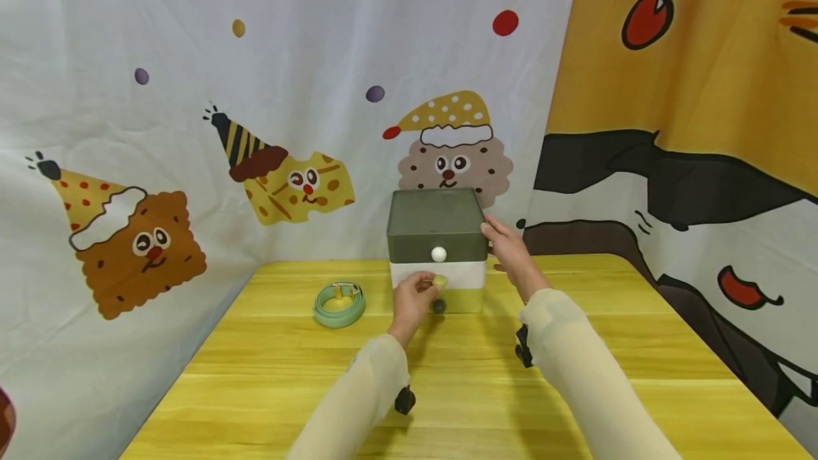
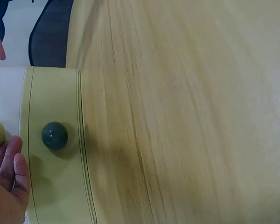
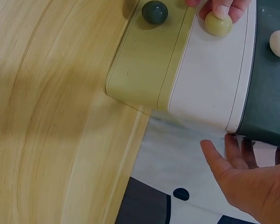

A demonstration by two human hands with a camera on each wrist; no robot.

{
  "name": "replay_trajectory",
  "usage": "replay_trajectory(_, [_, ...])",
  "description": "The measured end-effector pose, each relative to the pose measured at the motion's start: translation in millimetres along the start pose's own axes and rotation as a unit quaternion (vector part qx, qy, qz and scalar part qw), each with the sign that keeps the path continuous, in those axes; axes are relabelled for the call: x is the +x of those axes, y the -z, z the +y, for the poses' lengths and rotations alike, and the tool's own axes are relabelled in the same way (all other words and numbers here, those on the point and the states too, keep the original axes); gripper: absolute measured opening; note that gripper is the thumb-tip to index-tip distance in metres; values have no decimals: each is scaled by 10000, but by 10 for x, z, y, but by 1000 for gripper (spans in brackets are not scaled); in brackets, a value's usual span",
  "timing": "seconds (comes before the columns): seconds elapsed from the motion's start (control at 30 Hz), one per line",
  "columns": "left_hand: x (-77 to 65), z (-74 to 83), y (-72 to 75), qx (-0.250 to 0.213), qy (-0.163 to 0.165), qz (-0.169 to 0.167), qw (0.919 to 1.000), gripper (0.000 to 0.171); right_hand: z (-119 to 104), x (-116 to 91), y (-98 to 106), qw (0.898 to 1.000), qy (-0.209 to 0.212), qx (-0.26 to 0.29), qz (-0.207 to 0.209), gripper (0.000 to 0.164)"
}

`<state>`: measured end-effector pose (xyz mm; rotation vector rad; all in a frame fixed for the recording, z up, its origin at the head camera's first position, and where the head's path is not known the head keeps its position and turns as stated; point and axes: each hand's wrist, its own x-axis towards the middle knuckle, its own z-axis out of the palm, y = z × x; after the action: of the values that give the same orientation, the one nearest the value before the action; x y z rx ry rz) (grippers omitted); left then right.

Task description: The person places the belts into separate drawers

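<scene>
A small three-tier drawer box stands on the table, dark green on top, white in the middle and yellow-green at the bottom. My left hand pinches the pale yellow knob of the white middle drawer between thumb and fingers. Below it the bottom drawer has a dark green knob; the top drawer carries a white knob. Against the box's right side, my right hand rests with fingers extended, fingertips at the dark green tier. All drawer fronts sit flush.
A coiled mint-green belt with a gold buckle lies on the wooden table, left of the box. Behind the table hangs a white cloth printed with cartoon figures. The table's back edge runs just behind the box.
</scene>
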<state>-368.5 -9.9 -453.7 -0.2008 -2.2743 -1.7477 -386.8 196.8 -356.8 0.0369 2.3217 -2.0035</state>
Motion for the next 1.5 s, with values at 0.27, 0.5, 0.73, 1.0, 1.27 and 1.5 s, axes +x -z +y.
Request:
replay_trajectory(0.27, [-32, -32, -3, 37, -1, 64, 10000, 18, 18, 3, 10, 10000, -20, -64, -33, 59])
replay_trajectory(0.5, [-85, -99, 32, 139, 189, 60, 9997, 21, 22, -6, 15, 10000, 30, -79, -32, 59])
replay_trajectory(0.73, [-122, -176, 55, 296, 280, -79, 9991, 21, 9, -16, 11, 10000, 44, -55, -37, 59])
replay_trajectory(1.0, [-168, -255, 43, 438, 397, -217, 9980, 22, 25, -11, 11, 9999, 86, -51, -37, 59])
replay_trajectory(1.27, [-175, -352, -22, 606, 336, -190, 9974, 20, 41, 4, 8, 10000, 75, 21, 14, 60])
replay_trajectory(1.5, [-155, -408, -94, 576, 414, -202, 9973, 19, 31, 10, -3, 10000, 59, 34, 40, 59])
